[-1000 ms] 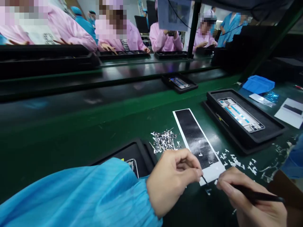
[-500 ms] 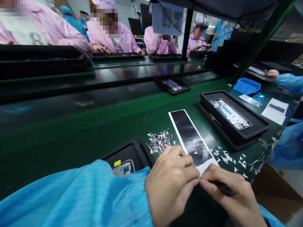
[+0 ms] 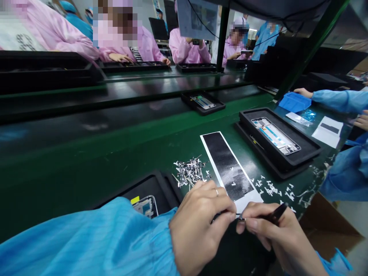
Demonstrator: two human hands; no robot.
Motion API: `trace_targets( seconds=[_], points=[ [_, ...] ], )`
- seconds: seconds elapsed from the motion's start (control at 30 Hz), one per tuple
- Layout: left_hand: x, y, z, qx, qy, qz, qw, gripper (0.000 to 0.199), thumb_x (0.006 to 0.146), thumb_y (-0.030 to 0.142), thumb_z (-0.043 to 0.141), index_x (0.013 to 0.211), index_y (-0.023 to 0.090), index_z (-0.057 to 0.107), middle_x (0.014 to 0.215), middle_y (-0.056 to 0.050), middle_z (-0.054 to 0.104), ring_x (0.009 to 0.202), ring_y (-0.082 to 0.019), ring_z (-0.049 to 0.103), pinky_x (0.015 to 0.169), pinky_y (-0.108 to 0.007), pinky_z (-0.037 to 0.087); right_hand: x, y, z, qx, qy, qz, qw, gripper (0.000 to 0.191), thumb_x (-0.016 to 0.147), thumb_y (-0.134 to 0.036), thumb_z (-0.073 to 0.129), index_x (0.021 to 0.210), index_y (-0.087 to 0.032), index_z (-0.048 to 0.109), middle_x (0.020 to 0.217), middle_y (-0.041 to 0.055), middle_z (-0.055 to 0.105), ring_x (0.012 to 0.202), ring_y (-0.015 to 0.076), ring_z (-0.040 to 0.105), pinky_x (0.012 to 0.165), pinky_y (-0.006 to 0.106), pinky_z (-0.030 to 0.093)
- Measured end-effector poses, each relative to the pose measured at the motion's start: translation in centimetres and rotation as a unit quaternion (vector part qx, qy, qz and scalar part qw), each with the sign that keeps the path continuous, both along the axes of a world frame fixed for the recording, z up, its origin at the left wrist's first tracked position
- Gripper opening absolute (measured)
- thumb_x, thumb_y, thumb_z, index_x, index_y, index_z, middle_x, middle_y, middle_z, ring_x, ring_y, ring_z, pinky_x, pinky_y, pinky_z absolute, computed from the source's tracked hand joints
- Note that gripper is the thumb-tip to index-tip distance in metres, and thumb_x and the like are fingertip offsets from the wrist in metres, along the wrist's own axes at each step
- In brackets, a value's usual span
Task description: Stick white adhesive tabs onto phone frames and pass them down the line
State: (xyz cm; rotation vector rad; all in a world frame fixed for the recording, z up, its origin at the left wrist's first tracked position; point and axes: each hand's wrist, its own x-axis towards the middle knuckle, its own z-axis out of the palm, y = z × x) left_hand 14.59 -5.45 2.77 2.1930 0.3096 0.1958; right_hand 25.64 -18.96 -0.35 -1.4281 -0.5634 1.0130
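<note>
My left hand (image 3: 204, 218) is closed in a pinch at the lower end of a white sheet (image 3: 245, 205) with a black ribbed panel; what its fingertips hold is mostly hidden. Close beside it, my right hand (image 3: 273, 226) grips a slim black tool (image 3: 278, 213) lying across its fingers. A tiny shiny piece (image 3: 241, 219) shows at the right fingertips, too small to name. Left of the sheet lies a pile of small strip-like parts (image 3: 189, 171). White T-shaped scraps (image 3: 270, 188) are scattered to its right, and two stick to the black panel.
A black tray (image 3: 306, 150) with a phone frame (image 3: 276, 136) stands on the right. Another black tray (image 3: 149, 184) is partly under my left sleeve. Farther back are a third tray (image 3: 205, 110) and a blue bin (image 3: 294, 102), which a co-worker's hand (image 3: 304, 92) touches.
My fingertips have moved slightly apart, and the right hand has turned so the black tool tilts upward. At the right, the co-worker's hand has come to the blue bin. The view has shifted slightly.
</note>
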Motion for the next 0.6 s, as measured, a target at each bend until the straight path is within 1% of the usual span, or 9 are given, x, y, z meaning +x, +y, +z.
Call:
trace_targets(
  seconds=[0.13, 0.2, 0.3, 0.33, 0.4, 0.43, 0.5, 0.57, 0.6],
  points=[
    [0.0, 0.0, 0.0, -0.005, 0.002, -0.001, 1.0, 0.023, 0.086, 0.01, 0.05, 0.067, 0.018, 0.06, 0.073, -0.001, 0.062, 0.078, -0.017, 0.049, 0.079, -0.032, 0.032, 0.3, -0.2, -0.1, 0.005, 0.006, 0.013, 1.0, 0.017, 0.073, -0.034, 0.068, 0.068, -0.018, 0.072, 0.063, 0.0027, 0.063, 0.04, 0.0032, 0.032, 0.041, 0.021, 0.017],
    [0.0, 0.1, -0.1, -0.025, 0.006, 0.0, 1.0, 0.023, 0.085, 0.01, 0.05, 0.065, 0.018, 0.061, 0.07, 0.0, 0.06, 0.077, -0.017, 0.049, 0.079, -0.032, 0.032, 0.4, -0.2, -0.1, 0.009, 0.007, 0.018, 1.0, 0.018, 0.073, -0.033, 0.068, 0.064, -0.017, 0.069, 0.061, 0.002, 0.062, 0.041, 0.0035, 0.032, 0.041, 0.021, 0.018],
    [0.2, 0.3, -0.2, -0.124, 0.028, -0.012, 0.992, 0.02, 0.081, 0.014, 0.053, 0.064, 0.018, 0.063, 0.066, 0.001, 0.059, 0.075, -0.016, 0.05, 0.077, -0.029, 0.033, 0.4, -0.1, -0.3, 0.014, 0.005, 0.03, 0.999, 0.019, 0.072, -0.033, 0.067, 0.063, -0.017, 0.067, 0.058, 0.0019, 0.06, 0.042, 0.0052, 0.034, 0.04, 0.02, 0.019],
    [0.4, 0.3, -0.2, -0.169, 0.04, -0.018, 0.985, 0.018, 0.08, 0.017, 0.054, 0.065, 0.018, 0.064, 0.066, 0.001, 0.058, 0.074, -0.016, 0.05, 0.075, -0.028, 0.033, 0.3, 0.1, -0.3, 0.015, 0.001, 0.033, 0.999, 0.019, 0.072, -0.033, 0.067, 0.063, -0.016, 0.068, 0.058, 0.002, 0.059, 0.043, 0.0056, 0.034, 0.04, 0.02, 0.019],
    [0.8, 0.2, 0.0, -0.245, 0.07, -0.005, 0.967, 0.013, 0.074, 0.019, 0.057, 0.065, 0.018, 0.066, 0.065, 0.002, 0.057, 0.072, -0.015, 0.05, 0.072, -0.026, 0.034, 0.2, 0.3, -0.3, 0.012, -0.015, 0.029, 0.999, 0.019, 0.071, -0.032, 0.067, 0.063, -0.016, 0.068, 0.057, 0.0019, 0.057, 0.044, 0.0059, 0.034, 0.04, 0.02, 0.019],
    [0.9, 0.1, 0.3, -0.27, 0.091, 0.008, 0.959, 0.011, 0.072, 0.018, 0.059, 0.063, 0.017, 0.066, 0.063, 0.003, 0.056, 0.069, -0.014, 0.049, 0.07, -0.025, 0.035, 0.3, 0.3, -0.3, 0.009, -0.027, 0.021, 0.999, 0.019, 0.071, -0.032, 0.067, 0.062, -0.015, 0.067, 0.056, 0.0015, 0.055, 0.044, 0.0059, 0.033, 0.04, 0.02, 0.019],
    [1.1, 0.2, 1.3, -0.285, 0.134, 0.045, 0.948, 0.011, 0.067, 0.015, 0.059, 0.058, 0.016, 0.064, 0.057, 0.004, 0.051, 0.062, -0.012, 0.045, 0.063, -0.023, 0.034, 0.7, -0.3, -0.2, 0.003, -0.053, 0.0, 0.999, 0.021, 0.072, -0.032, 0.067, 0.061, -0.015, 0.067, 0.056, 0.0007, 0.052, 0.045, 0.0061, 0.034, 0.04, 0.02, 0.021],
    [0.7, 0.8, 2.5, -0.278, 0.152, 0.082, 0.945, 0.014, 0.066, 0.014, 0.058, 0.052, 0.015, 0.061, 0.053, 0.004, 0.05, 0.056, -0.01, 0.043, 0.057, -0.021, 0.032, 1.7, -1.7, -0.5, 0.001, -0.115, -0.032, 0.993, 0.019, 0.073, -0.033, 0.069, 0.063, -0.016, 0.068, 0.059, 0.0005, 0.054, 0.046, 0.0072, 0.038, 0.041, 0.02, 0.026],
    [0.1, 1.3, 3.1, -0.273, 0.141, 0.097, 0.947, 0.015, 0.066, 0.015, 0.058, 0.051, 0.016, 0.061, 0.052, 0.004, 0.052, 0.054, -0.01, 0.043, 0.055, -0.02, 0.033, 2.3, -2.6, -0.8, 0.0, -0.147, -0.057, 0.987, 0.015, 0.073, -0.032, 0.07, 0.068, -0.018, 0.069, 0.064, 0.0008, 0.057, 0.052, 0.0089, 0.044, 0.045, 0.02, 0.032]
  ],
)
